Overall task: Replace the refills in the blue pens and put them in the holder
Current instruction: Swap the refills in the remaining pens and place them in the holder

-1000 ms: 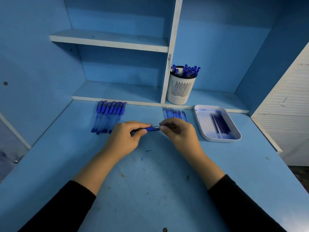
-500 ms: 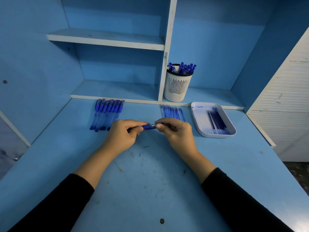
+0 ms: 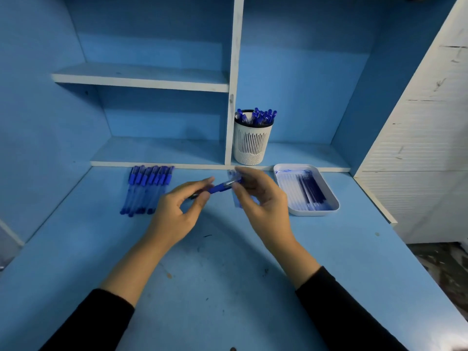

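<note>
Left hand (image 3: 177,211) and right hand (image 3: 260,198) each pinch one end of pen (image 3: 219,188), mid-frame; keep halves coaxial, twist gently.

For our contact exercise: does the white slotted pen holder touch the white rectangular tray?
Apart. Head view shows bare blue shelf between pen holder and tray.

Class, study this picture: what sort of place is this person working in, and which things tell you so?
Likely a study desk or small stationery workstation: a blue desk with built-in shelves, a white holder full of pens, and a tray of refills.
</note>
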### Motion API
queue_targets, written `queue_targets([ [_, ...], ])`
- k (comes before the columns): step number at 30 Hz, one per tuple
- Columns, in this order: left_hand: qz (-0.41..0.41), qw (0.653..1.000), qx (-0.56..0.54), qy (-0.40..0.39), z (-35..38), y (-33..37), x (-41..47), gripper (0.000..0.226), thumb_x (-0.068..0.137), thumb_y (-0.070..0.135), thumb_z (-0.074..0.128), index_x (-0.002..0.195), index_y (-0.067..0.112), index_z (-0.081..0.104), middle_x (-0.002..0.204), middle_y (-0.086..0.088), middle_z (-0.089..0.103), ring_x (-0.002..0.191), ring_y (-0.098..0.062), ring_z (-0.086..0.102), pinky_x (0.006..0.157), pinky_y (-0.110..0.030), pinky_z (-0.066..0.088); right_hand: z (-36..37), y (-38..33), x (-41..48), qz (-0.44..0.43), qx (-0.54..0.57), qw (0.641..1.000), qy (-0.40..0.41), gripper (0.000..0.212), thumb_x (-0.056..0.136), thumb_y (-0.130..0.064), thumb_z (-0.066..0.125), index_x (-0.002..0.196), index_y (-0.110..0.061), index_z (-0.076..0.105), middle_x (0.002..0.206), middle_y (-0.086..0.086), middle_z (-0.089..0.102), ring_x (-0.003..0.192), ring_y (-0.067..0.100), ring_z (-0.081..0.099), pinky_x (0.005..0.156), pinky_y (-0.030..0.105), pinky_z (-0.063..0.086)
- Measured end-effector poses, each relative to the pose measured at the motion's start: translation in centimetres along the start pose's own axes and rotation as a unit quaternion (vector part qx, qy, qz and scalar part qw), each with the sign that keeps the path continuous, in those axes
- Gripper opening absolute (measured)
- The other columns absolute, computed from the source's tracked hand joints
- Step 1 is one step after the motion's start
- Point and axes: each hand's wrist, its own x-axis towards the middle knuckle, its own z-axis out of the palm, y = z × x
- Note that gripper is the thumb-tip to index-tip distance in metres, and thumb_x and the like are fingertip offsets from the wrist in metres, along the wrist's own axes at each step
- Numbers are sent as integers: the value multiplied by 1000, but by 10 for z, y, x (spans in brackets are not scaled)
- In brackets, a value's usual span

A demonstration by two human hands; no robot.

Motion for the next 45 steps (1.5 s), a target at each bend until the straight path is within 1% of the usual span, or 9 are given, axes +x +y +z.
queue_targets([
  [4,-31,997,66,-16,0,-19,11,39,93,37,54,129,23,60,129,10,61,118,4,54,103,-13,38,-30,-16,18,-66,-27,995,75,21,87,1,65,103,-11,60,89,-7,66,83,11,64,80,24,50],
  [7,-65,978,186,-66,4,-33,26,52,95,53,47,137,22,55,140,7,52,130,-9,48,106,-17,29,-50,-34,43,-123,-64,980,145,17,88,-6,66,100,-15,60,88,-9,64,82,13,64,79,27,50],
  [14,-101,938,299,-142,30,-37,53,67,84,48,34,143,19,48,152,4,40,140,-13,35,114,-26,24,-66,-65,134,-239,-133,936,222,9,88,-2,61,97,-1,61,85,-3,62,78,14,62,72,23,51],
  [22,-134,922,319,-173,32,-41,55,71,88,52,27,151,19,35,161,3,22,148,-12,16,119,-26,9,-45,-14,200,-184,-298,932,94,12,87,-7,59,100,-6,61,85,4,62,71,16,58,71,28,53],
  [28,-123,924,331,-148,32,-44,54,84,79,61,20,147,18,42,158,1,31,146,-16,25,118,-24,13,-44,33,200,-119,-425,896,-38,15,92,-11,56,93,-2,69,88,13,67,84,29,58,73,42,51],
  [33,-115,926,331,-139,31,-39,53,80,81,59,24,146,18,45,156,1,35,144,-17,29,117,-24,16,-48,27,182,-137,-414,900,-17,24,95,-13,54,110,-2,69,105,13,69,101,29,60,83,37,50],
  [37,-111,924,338,-142,29,-34,50,75,84,54,22,146,18,45,156,0,35,143,-19,31,117,-25,17,-37,20,145,-167,-368,915,5,21,94,-12,53,107,-3,67,102,12,68,93,30,62,78,40,52],
  [42,-61,922,361,-128,9,-29,38,72,86,55,20,137,18,57,146,0,50,136,-25,45,111,-40,37,-8,29,88,-182,-370,908,-73,20,88,-7,54,102,0,65,98,15,66,87,35,60,73,38,52],
  [45,-54,914,390,-96,-15,-27,32,60,89,48,28,132,21,61,140,2,56,128,-25,53,104,-40,43,18,43,61,-161,-376,901,-146,24,86,-7,57,107,0,66,102,14,67,91,34,62,80,36,50],
])
